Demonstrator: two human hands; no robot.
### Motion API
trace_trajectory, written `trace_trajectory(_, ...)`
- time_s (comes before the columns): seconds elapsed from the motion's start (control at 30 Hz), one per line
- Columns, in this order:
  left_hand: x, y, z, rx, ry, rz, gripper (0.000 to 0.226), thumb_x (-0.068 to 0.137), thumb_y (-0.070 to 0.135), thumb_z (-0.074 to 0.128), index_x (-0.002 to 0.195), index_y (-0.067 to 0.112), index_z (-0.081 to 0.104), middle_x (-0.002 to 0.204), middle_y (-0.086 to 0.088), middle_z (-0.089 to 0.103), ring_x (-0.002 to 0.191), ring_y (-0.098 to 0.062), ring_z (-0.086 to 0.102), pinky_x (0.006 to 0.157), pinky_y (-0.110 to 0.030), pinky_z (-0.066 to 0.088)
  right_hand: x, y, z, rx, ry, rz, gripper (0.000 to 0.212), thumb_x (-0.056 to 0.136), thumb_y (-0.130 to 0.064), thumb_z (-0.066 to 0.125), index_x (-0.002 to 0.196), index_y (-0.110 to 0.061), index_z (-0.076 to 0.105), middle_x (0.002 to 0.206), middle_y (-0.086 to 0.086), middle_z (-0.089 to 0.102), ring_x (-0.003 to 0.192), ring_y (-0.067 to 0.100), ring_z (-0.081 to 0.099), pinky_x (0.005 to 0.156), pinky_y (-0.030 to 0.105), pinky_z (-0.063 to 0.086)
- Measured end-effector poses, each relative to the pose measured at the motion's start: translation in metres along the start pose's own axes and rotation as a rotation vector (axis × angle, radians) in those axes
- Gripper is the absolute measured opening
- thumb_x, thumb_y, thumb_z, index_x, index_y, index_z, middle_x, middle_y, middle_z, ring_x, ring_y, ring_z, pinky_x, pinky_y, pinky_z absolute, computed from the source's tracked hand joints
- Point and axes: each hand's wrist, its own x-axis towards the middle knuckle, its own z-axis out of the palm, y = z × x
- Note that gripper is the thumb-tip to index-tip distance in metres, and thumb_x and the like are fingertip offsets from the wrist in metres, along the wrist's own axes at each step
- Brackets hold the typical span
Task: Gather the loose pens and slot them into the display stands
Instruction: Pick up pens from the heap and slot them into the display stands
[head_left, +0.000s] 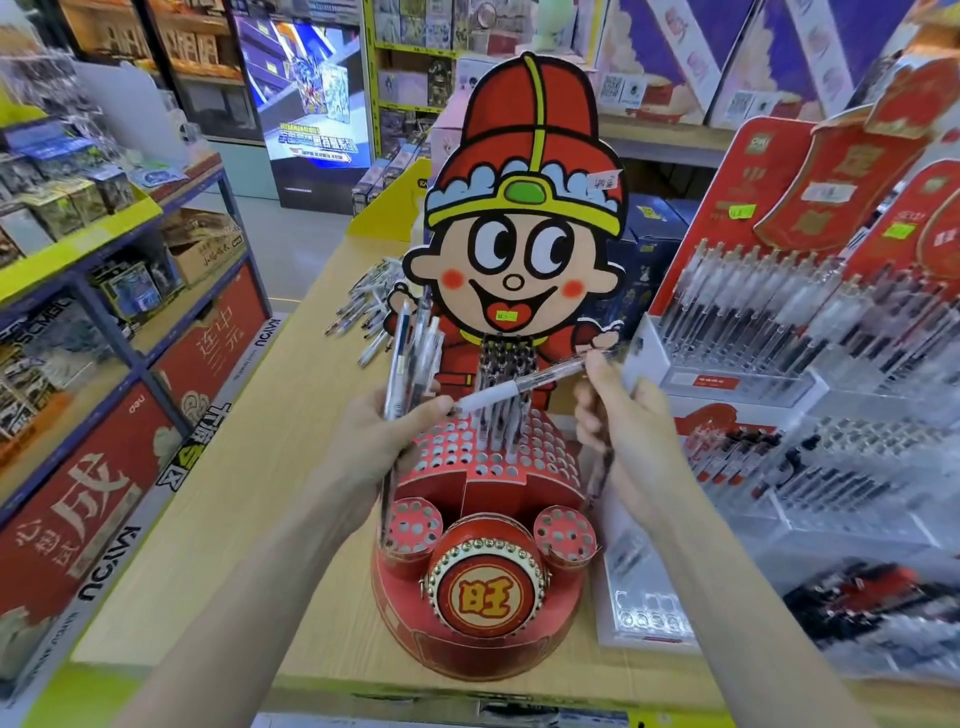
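Red and round, the cardboard display stand (483, 545) sits on the wooden bench (249, 519), its drum front bearing a gold character, its top pierced with holes, a few near the cartoon figure already holding pens. Left hand (379, 441) grips a bundle of pens (413, 358) upright. Right hand (623, 421) pinches one clear pen with a white grip (524, 385), lying level above the holes. Loose pens (363, 306) lie heaped farther back on the bench.

Head view, down over display stand (483, 519)
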Motion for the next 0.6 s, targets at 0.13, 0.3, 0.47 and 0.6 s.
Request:
trace_trajectory(0.13, 0.002, -0.01, -0.001, 0.088, 0.012, 0.02, 0.016, 0.081, 0.015, 0.069, 0.092, 0.009, 0.058, 0.046, 0.008, 0.047, 0.035, -0.004, 0.034, 0.035, -0.015, 0.03, 0.003, -0.005, -0.005, 0.023, 0.011, -0.093, 0.015, 0.092, -0.014, 0.056, 0.078, -0.009, 0.056, 0.062, 0.004, 0.048, 0.04, 0.006, 0.03, 0.035, 0.016, 0.023)
trace_trajectory(0.3, 0.013, -0.037, 0.002, 0.475, 0.121, 0.141, 0.016, 0.082, 0.022, 0.071, 0.081, 0.025, 0.055, 0.056, 0.011, 0.052, 0.046, -0.004, 0.044, 0.045, -0.016, 0.034, 0.007, -0.016, -0.017, -0.418, -0.012, -0.325, 0.014, 0.092, -0.007, 0.056, 0.085, -0.018, 0.062, 0.062, 0.0, 0.058, 0.041, 0.001, 0.045, 0.042, 0.008, 0.032)
trace_trajectory(0.47, 0.027, -0.072, 0.007, 0.638, 0.203, 0.145, 0.013, 0.083, 0.025, 0.069, 0.088, 0.02, 0.058, 0.075, -0.003, 0.059, 0.055, -0.013, 0.045, 0.049, -0.023, 0.032, 0.006, -0.007, -0.011, -0.744, -0.159, -0.469, 0.021, 0.091, -0.007, 0.056, 0.085, -0.026, 0.057, 0.057, -0.006, 0.06, 0.057, 0.009, 0.06, 0.061, 0.017, 0.05)
trace_trajectory(0.6, 0.035, -0.081, 0.008, 0.776, 0.215, 0.083, 0.05, 0.084, 0.032, 0.068, 0.125, 0.009, 0.052, 0.116, -0.007, 0.063, 0.097, -0.025, 0.058, 0.068, -0.026, 0.04, 0.006, -0.004, -0.01, -0.864, -0.163, -0.547, 0.006, 0.092, -0.016, 0.056, 0.087, -0.016, 0.054, 0.056, 0.0, 0.059, 0.055, 0.021, 0.059, 0.063, 0.033, 0.047)
